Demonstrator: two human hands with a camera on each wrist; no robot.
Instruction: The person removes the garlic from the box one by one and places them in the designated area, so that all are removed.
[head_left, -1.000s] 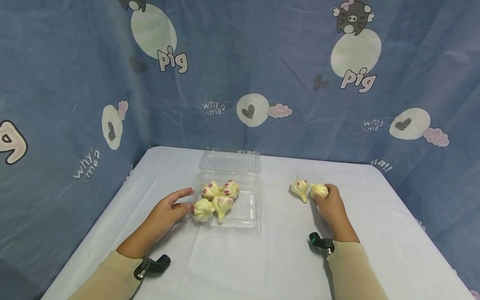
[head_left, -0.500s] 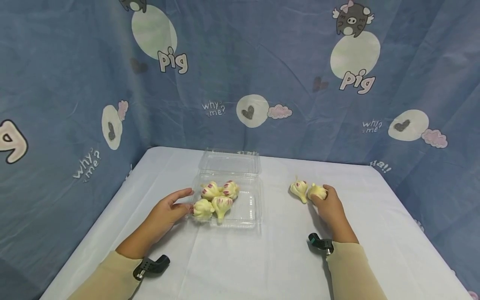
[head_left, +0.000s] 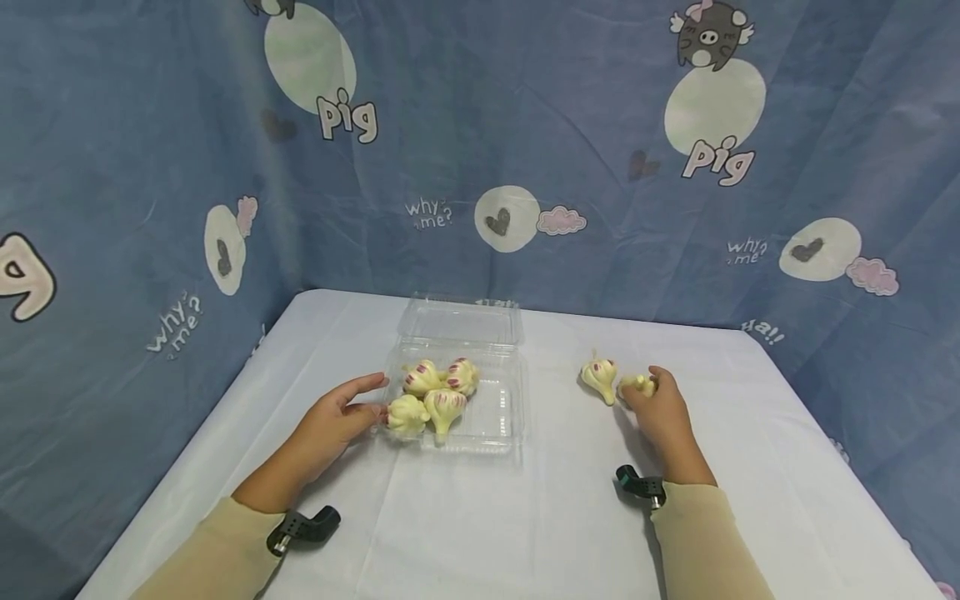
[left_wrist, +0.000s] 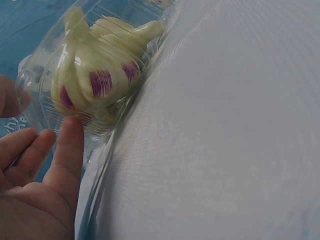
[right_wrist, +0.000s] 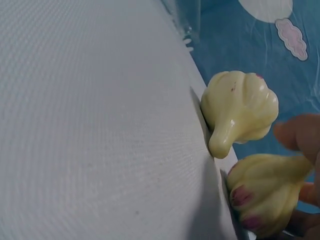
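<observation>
In the head view my left hand [head_left: 336, 429] is at the left side of a clear plastic container [head_left: 498, 408], its fingers spread. In the left wrist view its fingertips [left_wrist: 72, 125] touch the container's wall, beside a purple-streaked garlic bulb [left_wrist: 95, 75]. Several garlic bulbs [head_left: 445, 407] sit together in the container's left half. Out to the right, my right hand [head_left: 663, 417] holds a garlic bulb [right_wrist: 262, 192] on the table, fingers around its stem end; part of the bulb is hidden by the hand. Another garlic bulb [head_left: 599, 379] lies just left of it.
The container's lid [head_left: 460, 323] lies folded back, away from me. A white cloth [head_left: 465, 525] covers the table. Behind and to the left hangs a blue curtain [head_left: 420, 150] with printed pigs. Each wrist wears a black camera mount [head_left: 303, 529].
The garlic bulb at my right hand has turned, its stem end swinging from the left up and toward the hand. The left hand and the container have stayed put.
</observation>
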